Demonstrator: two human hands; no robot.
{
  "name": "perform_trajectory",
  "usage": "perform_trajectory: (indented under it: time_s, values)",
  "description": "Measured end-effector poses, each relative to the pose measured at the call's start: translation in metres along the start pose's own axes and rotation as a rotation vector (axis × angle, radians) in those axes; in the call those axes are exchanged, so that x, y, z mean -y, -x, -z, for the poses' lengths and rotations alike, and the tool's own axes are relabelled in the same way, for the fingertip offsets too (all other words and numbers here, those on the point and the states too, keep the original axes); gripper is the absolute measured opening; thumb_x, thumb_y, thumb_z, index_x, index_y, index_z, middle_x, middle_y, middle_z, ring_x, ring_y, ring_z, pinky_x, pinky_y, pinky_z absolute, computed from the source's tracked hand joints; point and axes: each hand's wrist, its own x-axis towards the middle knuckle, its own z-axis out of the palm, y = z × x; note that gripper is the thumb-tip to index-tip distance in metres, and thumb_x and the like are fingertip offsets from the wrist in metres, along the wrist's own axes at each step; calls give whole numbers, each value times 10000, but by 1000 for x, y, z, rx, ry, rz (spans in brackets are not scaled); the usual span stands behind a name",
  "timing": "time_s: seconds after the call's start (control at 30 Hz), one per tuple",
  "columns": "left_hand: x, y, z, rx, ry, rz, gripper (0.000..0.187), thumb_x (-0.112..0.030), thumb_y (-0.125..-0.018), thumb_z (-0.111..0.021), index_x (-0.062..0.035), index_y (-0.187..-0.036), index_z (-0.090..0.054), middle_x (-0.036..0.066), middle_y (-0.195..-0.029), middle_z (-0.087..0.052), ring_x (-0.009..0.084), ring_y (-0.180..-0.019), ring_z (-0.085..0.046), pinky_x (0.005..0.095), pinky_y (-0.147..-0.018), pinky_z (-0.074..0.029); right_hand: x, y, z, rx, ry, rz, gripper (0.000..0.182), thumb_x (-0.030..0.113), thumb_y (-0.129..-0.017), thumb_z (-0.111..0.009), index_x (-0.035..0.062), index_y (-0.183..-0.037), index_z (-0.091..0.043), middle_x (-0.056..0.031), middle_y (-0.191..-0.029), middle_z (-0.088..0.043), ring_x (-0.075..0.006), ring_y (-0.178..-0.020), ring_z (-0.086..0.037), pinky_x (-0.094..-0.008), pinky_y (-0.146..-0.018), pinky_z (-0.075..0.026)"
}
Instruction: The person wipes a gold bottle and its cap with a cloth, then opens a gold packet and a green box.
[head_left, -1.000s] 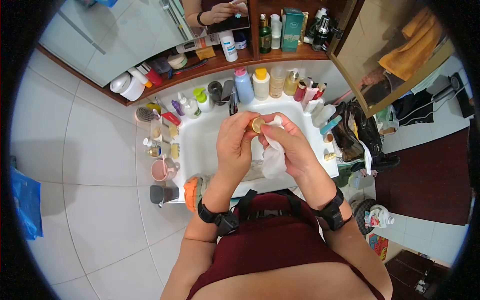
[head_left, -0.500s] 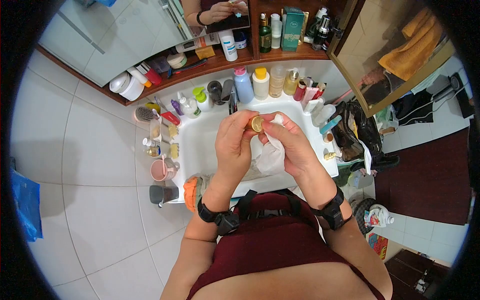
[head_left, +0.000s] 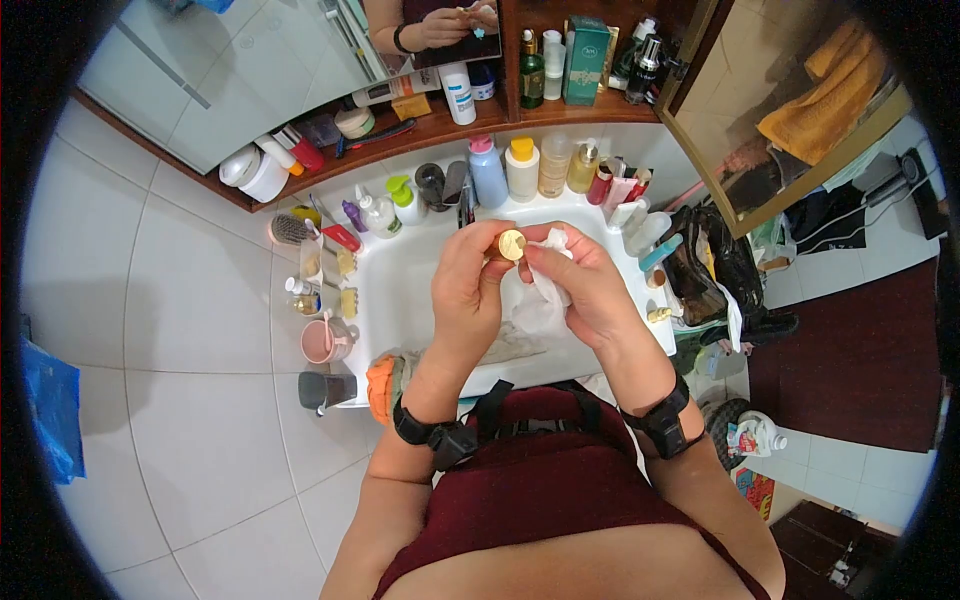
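The left hand point(head_left: 466, 290) is closed in a pinch on a small gold-toned round object point(head_left: 512, 245), holding it above the sink point(head_left: 395, 270) with its flat, shiny face turned up toward the camera. The right hand point(head_left: 590, 290) grips a crumpled white tissue point(head_left: 540, 310), which hangs down over the basin, and its thumb lies at the object's right edge; whether thumb and metal-coloured face actually touch, I cannot tell. Both hands are close together, just in front of the faucet point(head_left: 466, 207). A black band point(head_left: 452, 444) is strapped to the left forearm, and another sits on the right one.

Along the sink's back ledge stand a blue bottle with a pink cap point(head_left: 487, 175), a white bottle with a yellow cap point(head_left: 522, 172) and a green-topped pump bottle point(head_left: 405, 202). A pink cup point(head_left: 327, 340) is at the left side, near a dark grey cup point(head_left: 325, 391)
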Motion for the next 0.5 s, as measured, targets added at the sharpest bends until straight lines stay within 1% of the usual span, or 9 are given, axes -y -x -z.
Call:
perform_trajectory:
  time_s: [0.1,0.2,0.3,0.4,0.5]
  values:
    - [-8,-2,2,60,-7,-9,276,-4,-870,-492,-21,-1144,-517,121,-1040,-502,200,-901,-544,297,-762,-452,0,0,3,-8,75,43,200,66,-827,-625,32,-1018,-577,-37,-884,-612,-99,-755,-572,-229,-661,-463]
    - [-16,-1,2,142,224,89,288,-118,-932,-435,-17,-1199,-470,123,-1069,-453,189,-866,-536,278,-755,-451,1,2,0,-16,105,61,193,61,-830,-620,25,-1015,-577,-44,-903,-618,-104,-764,-579,-232,-674,-468]
    - [-9,-1,6,170,203,49,323,-205,-953,-399,-13,-1207,-450,120,-1060,-437,175,-821,-522,261,-720,-456,-3,5,-3,22,120,68,169,58,-832,-618,19,-993,-584,-50,-895,-623,-110,-753,-585,-233,-672,-469]
    - [-6,-3,5,147,178,-47,304,-218,-952,-401,-15,-1166,-478,124,-1054,-445,164,-787,-512,262,-681,-461,-2,6,-2,37,122,57,143,55,-832,-618,10,-965,-592,-57,-868,-625,-114,-727,-589,-233,-662,-471]
    - [-1,-1,6,177,148,-37,279,-215,-951,-402,-21,-1127,-499,124,-1042,-452,164,-796,-522,266,-676,-473,-1,3,0,25,130,49,125,48,-831,-615,0,-944,-596,-65,-840,-627,-119,-703,-590,-234,-650,-472]
